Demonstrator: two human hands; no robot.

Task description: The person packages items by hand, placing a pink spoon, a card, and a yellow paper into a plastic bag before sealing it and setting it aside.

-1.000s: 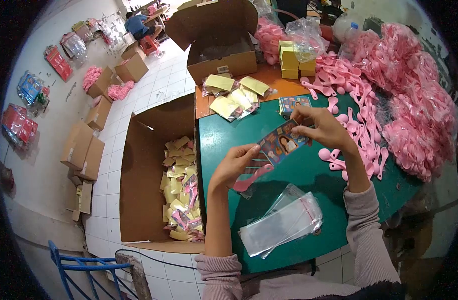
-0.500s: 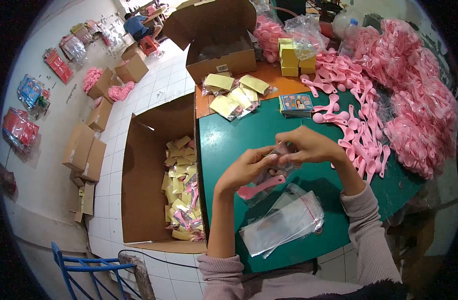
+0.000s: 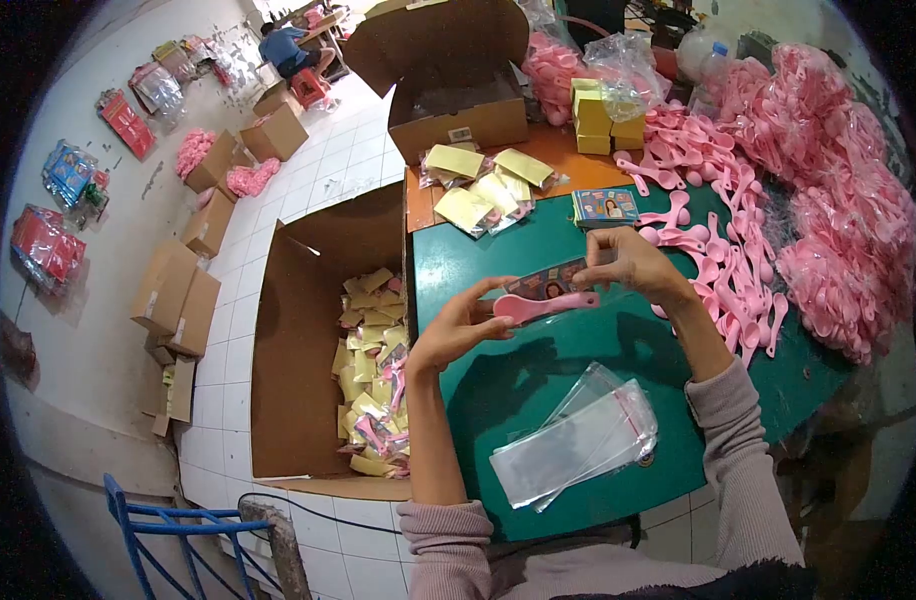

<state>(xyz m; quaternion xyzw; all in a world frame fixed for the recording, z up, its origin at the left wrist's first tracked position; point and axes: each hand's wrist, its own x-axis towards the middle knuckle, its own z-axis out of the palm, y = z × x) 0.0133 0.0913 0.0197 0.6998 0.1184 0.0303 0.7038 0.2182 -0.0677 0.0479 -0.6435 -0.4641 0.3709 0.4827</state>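
Observation:
A clear plastic bag with a pink measuring spoon [image 3: 546, 305] and a dark printed card [image 3: 546, 282] is stretched between my hands above the green table. My left hand [image 3: 456, 326] pinches the bag's left end, beside the spoon's bowl. At the other end, my right hand [image 3: 633, 265] grips the upper right corner with thumb and fingers. Below them lie several flat clear bags [image 3: 578, 440], overlapping on the tabletop. A stack of printed cards [image 3: 605, 207] sits just behind my right hand, and loose pink spoons [image 3: 723, 265] are heaped to its right.
Left of the green table [image 3: 458, 262] stands an open cardboard box [image 3: 323, 330] partly filled with yellow-backed packets. More packets [image 3: 488, 190] lie by another box [image 3: 458, 125] at the back. Large bagged spoon bundles [image 3: 838, 210] crowd the right. A person [image 3: 288, 50] sits far off.
My hands have moved apart and spread the bag out flat. The spoon and card now show lengthwise, raised farther from the flat bags. The whole view has shifted slightly.

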